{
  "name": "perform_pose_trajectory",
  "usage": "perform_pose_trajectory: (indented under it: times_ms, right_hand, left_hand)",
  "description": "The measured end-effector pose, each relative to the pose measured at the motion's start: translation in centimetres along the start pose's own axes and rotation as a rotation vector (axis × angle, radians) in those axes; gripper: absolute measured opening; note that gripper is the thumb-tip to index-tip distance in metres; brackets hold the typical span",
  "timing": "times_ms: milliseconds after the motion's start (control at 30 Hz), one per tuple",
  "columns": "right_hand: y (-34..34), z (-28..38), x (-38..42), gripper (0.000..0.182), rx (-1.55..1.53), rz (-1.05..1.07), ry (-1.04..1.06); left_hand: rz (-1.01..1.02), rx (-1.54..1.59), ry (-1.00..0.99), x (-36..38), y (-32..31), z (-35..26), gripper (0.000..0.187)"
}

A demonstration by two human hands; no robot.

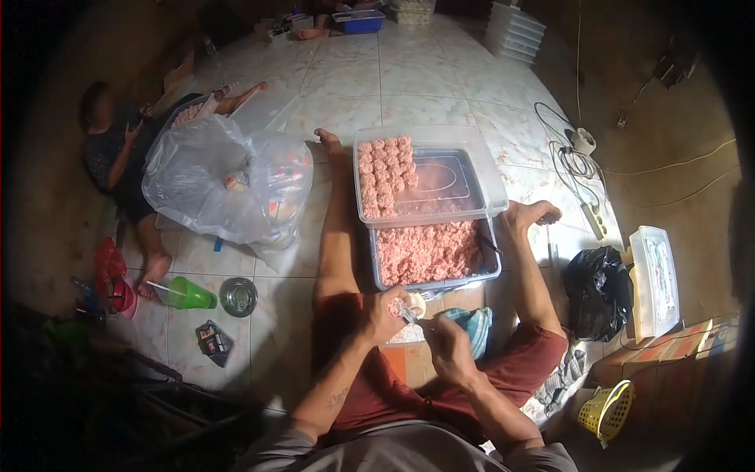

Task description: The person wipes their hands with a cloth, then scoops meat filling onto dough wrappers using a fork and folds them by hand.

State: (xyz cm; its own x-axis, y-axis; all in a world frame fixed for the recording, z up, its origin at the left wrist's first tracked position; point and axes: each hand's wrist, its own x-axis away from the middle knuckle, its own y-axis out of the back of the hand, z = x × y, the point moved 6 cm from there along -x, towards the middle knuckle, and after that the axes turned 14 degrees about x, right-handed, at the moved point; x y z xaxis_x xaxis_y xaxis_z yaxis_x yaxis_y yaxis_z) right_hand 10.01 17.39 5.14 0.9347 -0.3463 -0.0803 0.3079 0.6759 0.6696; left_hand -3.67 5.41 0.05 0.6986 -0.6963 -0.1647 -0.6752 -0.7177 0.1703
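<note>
My left hand (384, 316) is closed around a small lump of pink minced mixture, just in front of the lower tub. In my right hand (450, 350) is a metal fork (407, 312), its head meeting the lump at the left fingers; the fork's exact shape is partly hidden. Beyond both hands stands a grey tub (495, 271) of loose pink minced mixture (425, 256). A clear plastic container (480, 208) rests over the tub's far part, with rows of pink balls (385, 173) along its left side. Below my hands something white shows, partly covered.
A teal cloth (472, 326) lies by my right hand. Left are a large clear plastic bag (212, 181), a green cup (193, 293) and a glass ashtray (238, 296). A black bag (599, 295) and yellow basket (607, 411) stand right. Another person (118, 141) sits at left.
</note>
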Motion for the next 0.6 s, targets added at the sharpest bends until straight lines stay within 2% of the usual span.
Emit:
perform_pose_trajectory:
  times_ms: [67,100,133,200,233,267,333,367,400,433,467,533,600]
  right_hand:
    - [1.0,-1.0,0.4,0.015,-0.205,-0.025,-0.109]
    - [1.5,-1.5,0.7,0.017,-0.428,-0.119,-0.178]
    - [1.6,-2.3,1.0,0.018,-0.346,-0.078,-0.276]
    - [0.3,-0.6,0.2,0.018,-0.089,0.084,0.016]
    - [-0.2,-0.3,0.0,0.022,-0.107,0.093,0.008]
    - [0.6,-0.2,-0.1,0.022,-0.108,0.089,0.003]
    - [3.9,-1.2,-0.6,0.029,-0.191,-0.033,-0.133]
    - [5.3,-2.7,-1.3,0.033,-0.291,-0.164,-0.038]
    - [7.2,-4.5,-2.0,0.034,-0.181,-0.263,0.027]
    - [9.0,-6.0,-2.8,0.034,-0.153,-0.240,-0.104]
    - [11.9,-9.0,-3.9,0.032,-0.117,-0.359,-0.124]
    - [14.1,-13.8,-4.6,0.028,-0.106,-0.445,-0.159]
    - [15.5,-16.1,-4.7,0.025,-0.235,-0.479,-0.305]
  left_hand:
    - [-0.089,0.411,-0.076,-0.3,0.8,-1.0,0.028]
    - [-0.052,0.440,-0.032,0.0,1.4,-1.0,0.029]
    - [-0.045,0.439,-0.025,-0.1,1.3,-0.8,0.029]
    - [0.122,-0.017,0.005,-0.6,-0.1,0.1,0.031]
    - [0.145,-0.114,0.118,-1.0,-0.5,-0.5,0.037]
    - [0.151,-0.114,0.119,-1.1,-0.5,-0.3,0.037]
    - [0.093,0.495,0.169,-1.1,0.6,0.6,0.044]
    - [0.211,0.409,0.247,-1.2,1.5,0.4,0.054]
    - [0.250,0.512,0.269,-1.8,1.8,-2.3,0.052]
    - [0.269,0.231,0.220,-3.2,3.2,-4.7,0.049]
    - [0.294,-0.056,0.169,-5.0,4.5,-6.0,0.046]
    - [0.266,-0.328,-0.067,-8.4,6.8,-6.1,0.039]
    - [0.250,-0.182,0.017,-12.2,7.7,-8.7,0.034]
